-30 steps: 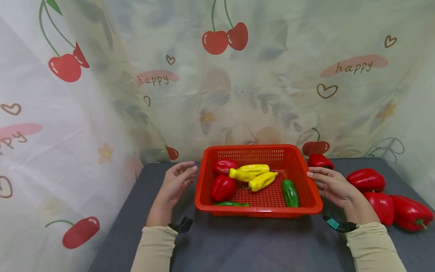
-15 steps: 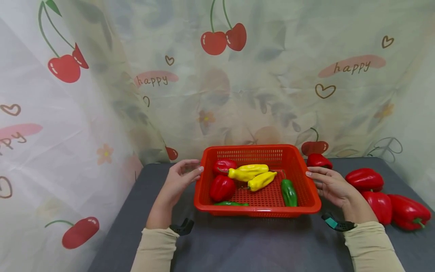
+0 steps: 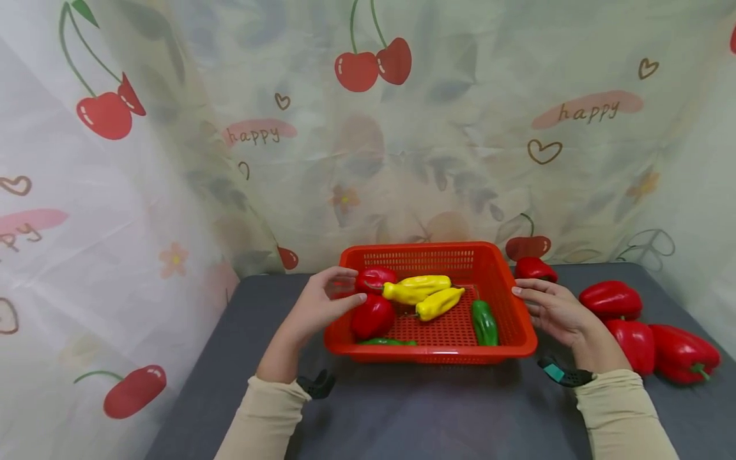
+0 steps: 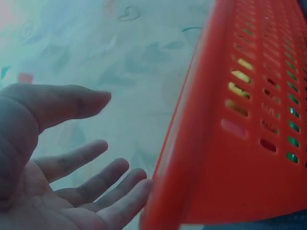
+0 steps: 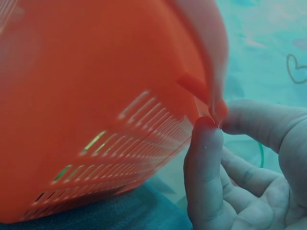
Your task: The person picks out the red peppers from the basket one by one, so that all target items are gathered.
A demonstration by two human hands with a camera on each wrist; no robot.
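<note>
A red plastic basket (image 3: 431, 351) stands on the dark table. Inside it are two red bell peppers, the nearer one (image 3: 372, 317) at the left, two yellow peppers (image 3: 415, 289), a green pepper (image 3: 485, 323) at the right and a partly hidden green one along the front. My left hand (image 3: 313, 308) reaches over the basket's left rim beside the red bell peppers. Its fingers are spread with nothing between them in the left wrist view. My right hand (image 3: 554, 313) pinches the right rim between thumb and finger, as the right wrist view shows.
Several red bell peppers lie on the table (image 3: 425, 415) right of the basket, one (image 3: 611, 299) beyond the right hand and another (image 3: 684, 354) farther right. A cherry-print curtain (image 3: 402, 160) hangs close behind the basket and along the left side.
My left hand has moved right, from beside the basket to over its left rim near the red bell peppers. The right hand has stayed on the right rim. The view has shifted slightly.
</note>
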